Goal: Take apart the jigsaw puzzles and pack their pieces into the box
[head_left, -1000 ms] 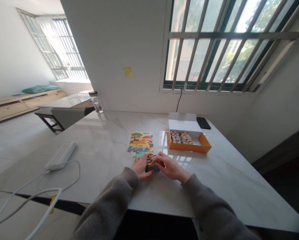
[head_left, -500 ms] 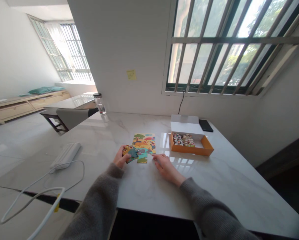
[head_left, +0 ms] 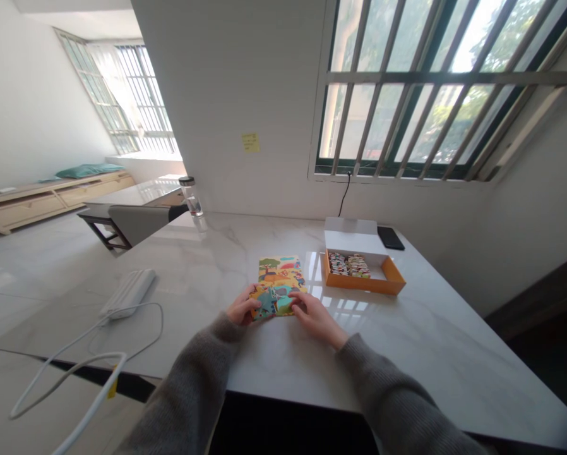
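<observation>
A colourful jigsaw puzzle (head_left: 281, 270) with trees and animals lies on the white marbled table, partly joined. My left hand (head_left: 242, 307) is closed on puzzle pieces (head_left: 265, 303) at the puzzle's lower left. They overlap the picture in view, and I cannot tell whether they are joined to it. At the lower right corner, my right hand (head_left: 316, 317) has bent fingers closed on a green and blue puzzle piece (head_left: 284, 306); the fingertips partly cover it.
To the right stands an open orange box (head_left: 365, 284) with rows of puzzle pieces inside. Behind it lies a black phone (head_left: 390, 238). A clear bottle (head_left: 191, 197) stands at the far left corner. A white power strip (head_left: 128, 293) with a looping cable lies on the left.
The puzzle has shifted slightly right. My left hand has moved right with its pieces, over the lower left part. My right hand's fingers now touch the lower right corner.
</observation>
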The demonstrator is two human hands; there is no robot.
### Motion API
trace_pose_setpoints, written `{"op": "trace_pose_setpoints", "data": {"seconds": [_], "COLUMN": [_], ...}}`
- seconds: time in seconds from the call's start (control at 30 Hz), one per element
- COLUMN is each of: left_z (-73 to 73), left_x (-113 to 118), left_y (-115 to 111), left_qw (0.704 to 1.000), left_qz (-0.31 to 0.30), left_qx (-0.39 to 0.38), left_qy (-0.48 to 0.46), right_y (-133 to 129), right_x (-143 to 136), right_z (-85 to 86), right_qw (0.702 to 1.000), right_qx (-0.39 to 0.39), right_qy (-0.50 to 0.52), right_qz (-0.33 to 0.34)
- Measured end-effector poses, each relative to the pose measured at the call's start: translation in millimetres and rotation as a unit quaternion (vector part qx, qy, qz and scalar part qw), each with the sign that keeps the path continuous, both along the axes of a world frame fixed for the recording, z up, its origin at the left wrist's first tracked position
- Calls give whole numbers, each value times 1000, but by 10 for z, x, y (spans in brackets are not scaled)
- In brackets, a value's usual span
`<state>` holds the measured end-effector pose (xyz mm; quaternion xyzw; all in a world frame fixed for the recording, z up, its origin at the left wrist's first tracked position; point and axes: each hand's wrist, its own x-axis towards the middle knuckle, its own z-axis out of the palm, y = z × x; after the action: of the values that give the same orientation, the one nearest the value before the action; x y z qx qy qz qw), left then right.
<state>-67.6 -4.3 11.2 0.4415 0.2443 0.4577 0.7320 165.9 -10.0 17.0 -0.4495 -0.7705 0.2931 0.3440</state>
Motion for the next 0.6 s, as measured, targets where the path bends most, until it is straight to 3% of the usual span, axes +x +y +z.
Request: {"op": "trace_pose_setpoints", "data": {"seconds": [0.1, 0.17, 0.3, 0.4, 0.5, 0.6], "left_z": [-35, -41, 11, 70, 103, 105], "left_x": [127, 171, 138, 105, 118, 144], "left_y": [-50, -57, -18, 3, -7, -24], "left_qw": [999, 996, 976, 959, 958, 947], "left_qz": [-7, 13, 141, 205, 187, 168], "left_qx": [-18, 12, 89, 92, 95, 119], "left_qy": [49, 84, 137, 171, 195, 245], "right_y": [7, -3, -62, -114, -163, -185], "right_x": [74, 92, 83, 87, 111, 138], "right_z": [14, 22, 32, 32, 38, 78], "right_qw": [995, 987, 966, 965, 971, 968], "right_qx": [73, 109, 125, 113, 95, 109], "right_qy": [-64, -119, -224, -231, -213, -224], "right_qz": [14, 11, -38, -57, -60, -14]}}
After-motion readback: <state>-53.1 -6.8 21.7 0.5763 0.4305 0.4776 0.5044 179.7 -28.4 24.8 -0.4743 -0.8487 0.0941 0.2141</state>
